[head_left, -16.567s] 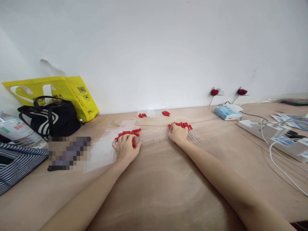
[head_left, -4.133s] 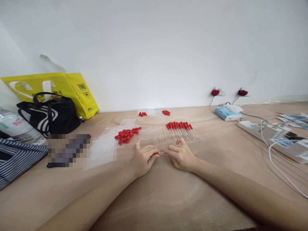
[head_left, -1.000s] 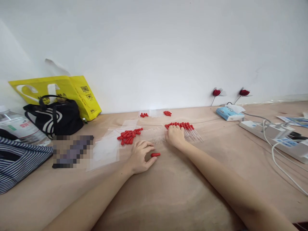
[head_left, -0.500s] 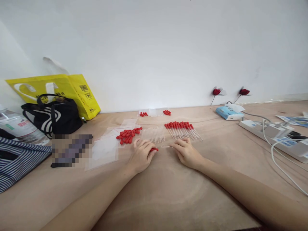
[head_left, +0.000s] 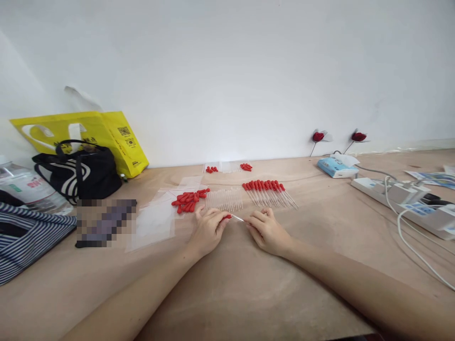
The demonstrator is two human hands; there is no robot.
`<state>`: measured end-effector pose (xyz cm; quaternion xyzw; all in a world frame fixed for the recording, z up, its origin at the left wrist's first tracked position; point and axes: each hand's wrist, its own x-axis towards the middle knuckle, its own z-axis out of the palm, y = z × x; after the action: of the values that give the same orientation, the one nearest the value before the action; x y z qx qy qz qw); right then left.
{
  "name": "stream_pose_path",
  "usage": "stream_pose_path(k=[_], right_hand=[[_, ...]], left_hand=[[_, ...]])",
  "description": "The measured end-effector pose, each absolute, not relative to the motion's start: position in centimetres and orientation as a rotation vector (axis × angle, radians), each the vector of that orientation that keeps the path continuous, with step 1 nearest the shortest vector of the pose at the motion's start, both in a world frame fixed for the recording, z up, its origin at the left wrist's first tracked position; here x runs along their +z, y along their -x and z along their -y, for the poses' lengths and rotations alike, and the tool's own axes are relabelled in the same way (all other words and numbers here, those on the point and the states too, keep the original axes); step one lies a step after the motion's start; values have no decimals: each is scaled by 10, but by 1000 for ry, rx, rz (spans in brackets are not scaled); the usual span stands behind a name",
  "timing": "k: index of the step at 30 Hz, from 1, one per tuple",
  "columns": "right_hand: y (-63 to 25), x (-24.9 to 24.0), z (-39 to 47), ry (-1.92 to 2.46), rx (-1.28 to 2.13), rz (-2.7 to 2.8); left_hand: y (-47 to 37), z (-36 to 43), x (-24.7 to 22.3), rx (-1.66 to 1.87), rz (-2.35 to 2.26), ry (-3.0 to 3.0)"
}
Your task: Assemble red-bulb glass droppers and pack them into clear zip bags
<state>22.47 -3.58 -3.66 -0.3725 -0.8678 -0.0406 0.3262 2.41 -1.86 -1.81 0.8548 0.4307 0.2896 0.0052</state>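
The clear dropper tube (head_left: 237, 218) has moved up to the red bulb (head_left: 227, 217), lying crosswise between the left hand (head_left: 209, 230), pinching the bulb, and the right hand (head_left: 268, 232), gripping the tube.

hands (head_left: 209, 229): bare | forearms (head_left: 348, 276): bare | left wrist (head_left: 190, 251): small spot (head_left: 184, 258)

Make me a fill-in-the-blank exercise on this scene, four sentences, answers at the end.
1. Facing the tube in the right hand, the left hand holds a bulb coloured ____.
2. In this view, the capped tubes lie to the ____ of the bare tubes.
3. The bag just behind the black bag is coloured ____.
4. The flowers by the wall number ____.

Missing words: red; right; yellow; two.
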Motion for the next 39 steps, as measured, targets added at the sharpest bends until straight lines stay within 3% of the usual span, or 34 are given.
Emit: stream_pose_path(k=[6,15,28,39], right_hand=[[-217,-33,43,826,-81,2286],[-231,-32,35,1001,-49,2172],[-220,-35,37,919,-72,2245],[-230,-32,27,810,-427,2340]], left_hand=[[-28,19,-20,931,-1381,-2567],[-19,14,-20,941,-1435,-2547],[-26,20,-17,1087,-1369,-2547],[-30,29,-13,971,-1172,-2816]])
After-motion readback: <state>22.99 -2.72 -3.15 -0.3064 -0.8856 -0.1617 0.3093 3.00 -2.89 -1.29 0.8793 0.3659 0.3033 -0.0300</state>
